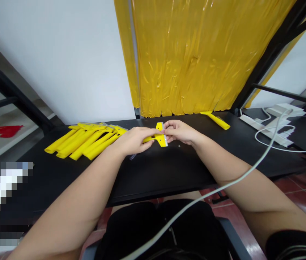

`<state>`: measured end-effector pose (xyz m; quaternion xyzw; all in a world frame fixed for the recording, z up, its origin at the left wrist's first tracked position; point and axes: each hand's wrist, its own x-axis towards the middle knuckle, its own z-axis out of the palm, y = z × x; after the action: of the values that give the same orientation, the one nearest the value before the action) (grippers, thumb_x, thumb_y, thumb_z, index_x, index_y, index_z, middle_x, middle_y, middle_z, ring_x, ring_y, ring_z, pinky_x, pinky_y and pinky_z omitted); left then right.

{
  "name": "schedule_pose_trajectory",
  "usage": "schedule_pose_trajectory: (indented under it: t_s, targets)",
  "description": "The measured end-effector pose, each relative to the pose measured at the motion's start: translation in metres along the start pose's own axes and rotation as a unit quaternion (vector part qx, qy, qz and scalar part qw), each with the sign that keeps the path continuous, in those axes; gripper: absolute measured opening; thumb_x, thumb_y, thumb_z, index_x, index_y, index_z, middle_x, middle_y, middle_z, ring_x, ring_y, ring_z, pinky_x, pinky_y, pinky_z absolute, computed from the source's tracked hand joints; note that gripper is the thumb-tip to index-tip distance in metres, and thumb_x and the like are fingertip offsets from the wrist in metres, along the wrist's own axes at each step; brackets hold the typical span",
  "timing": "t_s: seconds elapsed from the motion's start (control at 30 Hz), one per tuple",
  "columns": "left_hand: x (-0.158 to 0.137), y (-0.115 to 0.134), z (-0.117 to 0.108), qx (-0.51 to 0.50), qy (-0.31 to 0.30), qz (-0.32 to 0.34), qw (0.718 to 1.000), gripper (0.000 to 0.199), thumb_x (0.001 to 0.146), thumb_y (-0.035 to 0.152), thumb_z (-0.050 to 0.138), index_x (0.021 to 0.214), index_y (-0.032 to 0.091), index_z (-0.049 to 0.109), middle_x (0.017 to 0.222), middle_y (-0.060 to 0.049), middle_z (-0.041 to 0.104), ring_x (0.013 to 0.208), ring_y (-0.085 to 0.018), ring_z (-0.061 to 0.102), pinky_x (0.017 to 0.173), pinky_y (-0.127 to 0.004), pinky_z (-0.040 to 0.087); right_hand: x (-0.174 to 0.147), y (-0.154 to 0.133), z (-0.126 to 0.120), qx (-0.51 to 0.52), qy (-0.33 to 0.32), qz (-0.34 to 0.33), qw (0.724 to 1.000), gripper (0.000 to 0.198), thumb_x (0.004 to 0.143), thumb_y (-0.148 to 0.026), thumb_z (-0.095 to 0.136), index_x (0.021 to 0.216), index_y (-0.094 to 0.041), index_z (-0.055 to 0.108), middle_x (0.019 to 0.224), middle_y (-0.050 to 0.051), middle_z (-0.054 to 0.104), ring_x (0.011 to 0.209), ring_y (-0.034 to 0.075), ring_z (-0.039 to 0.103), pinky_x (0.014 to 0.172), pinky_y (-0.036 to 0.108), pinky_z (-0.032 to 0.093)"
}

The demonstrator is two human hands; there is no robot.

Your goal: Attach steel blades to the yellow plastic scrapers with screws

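Note:
A yellow scraper with a pale strip along its wide edge lies between my hands, just over the black table. My left hand is closed around its handle, which is mostly hidden under the palm. At the strip, the fingers of my right hand are bent in a pinch against the scraper's edge. Whether those fingertips also hold a small part cannot be made out. Left of my left hand, several more yellow scrapers lie in an overlapping pile, handles towards me. A dark, thin item shows partly beneath my left wrist.
Another yellow scraper lies at the back right of the black table. White power strips with cables sit at the far right. A pale cable crosses in front of my right arm. A tiny light piece rests near my right hand.

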<state>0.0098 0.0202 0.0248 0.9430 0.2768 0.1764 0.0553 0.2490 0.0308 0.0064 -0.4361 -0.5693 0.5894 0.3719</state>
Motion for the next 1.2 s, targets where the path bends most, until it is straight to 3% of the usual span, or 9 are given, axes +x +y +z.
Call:
schedule_pose_trajectory:
  t_s: [0.17,0.27,0.37,0.47,0.6,0.87,0.97,1.1,1.2]
  targets:
    - [0.001,-0.002,0.0,-0.003,0.013,0.011,1.0,0.032,0.098,0.027,0.054,0.125,0.023,0.071,0.111,-0.007,0.075,0.096,-0.019,0.072,0.091,-0.032,0.054,0.0,-0.004,-0.015,-0.158,0.038,-0.056,0.985,0.025,0.086,-0.035,0.082,0.081,-0.017,0.067,0.069,0.003,0.07,0.056,0.013,0.066,0.052,0.024,0.059]
    - [0.001,-0.005,0.0,-0.007,0.018,0.012,1.0,0.03,0.097,0.028,0.056,0.121,0.022,0.072,0.112,-0.007,0.076,0.097,-0.019,0.072,0.092,-0.033,0.055,-0.004,-0.007,-0.037,-0.339,0.043,-0.069,0.937,0.016,0.087,-0.03,0.076,0.079,-0.017,0.073,0.071,0.004,0.072,0.056,0.013,0.065,0.052,0.024,0.054]
    - [0.001,-0.008,0.001,-0.004,0.019,0.003,1.0,0.028,0.096,0.028,0.058,0.119,0.021,0.073,0.112,-0.006,0.078,0.098,-0.02,0.073,0.092,-0.033,0.055,-0.009,-0.008,-0.055,-0.447,-0.026,-0.002,0.894,0.006,0.077,-0.022,0.079,0.082,-0.02,0.078,0.072,0.002,0.075,0.056,0.015,0.067,0.056,0.027,0.053]
    - [0.001,-0.01,0.001,0.002,0.014,-0.009,1.0,0.028,0.094,0.027,0.059,0.117,0.021,0.073,0.113,-0.006,0.078,0.1,-0.021,0.073,0.092,-0.034,0.056,-0.013,-0.006,-0.063,-0.44,-0.095,0.065,0.89,0.012,0.069,-0.023,0.083,0.079,-0.021,0.077,0.072,0.002,0.076,0.06,0.017,0.07,0.058,0.027,0.055]
    - [0.001,-0.011,0.0,-0.001,0.009,-0.008,1.0,0.03,0.094,0.027,0.059,0.12,0.022,0.073,0.115,-0.007,0.078,0.101,-0.022,0.074,0.093,-0.035,0.056,-0.014,-0.006,-0.056,-0.429,-0.131,0.092,0.889,0.008,0.068,-0.021,0.079,0.076,-0.021,0.078,0.072,0.003,0.077,0.065,0.019,0.072,0.062,0.027,0.056]
    - [0.002,-0.013,0.004,-0.009,0.001,-0.008,1.0,0.032,0.092,0.024,0.061,0.122,0.022,0.074,0.119,-0.006,0.078,0.102,-0.02,0.074,0.095,-0.034,0.056,-0.019,-0.007,-0.044,-0.568,-0.143,0.047,0.809,0.004,0.078,-0.022,0.072,0.077,-0.02,0.076,0.076,0.003,0.074,0.066,0.018,0.064,0.059,0.028,0.043]
    - [0.003,-0.011,0.007,-0.007,-0.002,0.0,1.0,0.033,0.091,0.022,0.062,0.122,0.022,0.075,0.118,-0.006,0.078,0.102,-0.02,0.074,0.092,-0.032,0.056,-0.016,-0.006,-0.049,-0.511,-0.161,0.0,0.844,0.01,0.082,-0.028,0.07,0.082,-0.019,0.073,0.078,0.003,0.072,0.069,0.017,0.061,0.065,0.029,0.043]
    - [0.005,-0.006,0.011,-0.003,0.0,0.013,1.0,0.035,0.09,0.02,0.062,0.123,0.022,0.075,0.114,-0.006,0.079,0.098,-0.02,0.075,0.089,-0.031,0.056,-0.004,0.0,-0.049,-0.331,-0.082,-0.162,0.926,0.027,0.087,-0.045,0.069,0.089,-0.018,0.068,0.082,0.003,0.067,0.074,0.016,0.057,0.073,0.031,0.046]
    - [0.006,-0.002,0.013,0.0,0.008,0.027,1.0,0.034,0.09,0.019,0.063,0.121,0.022,0.076,0.111,-0.006,0.079,0.096,-0.02,0.075,0.087,-0.031,0.056,0.007,0.008,-0.043,-0.241,-0.032,-0.224,0.944,0.03,0.082,-0.048,0.075,0.087,-0.019,0.067,0.085,0.003,0.066,0.079,0.017,0.059,0.078,0.033,0.048]
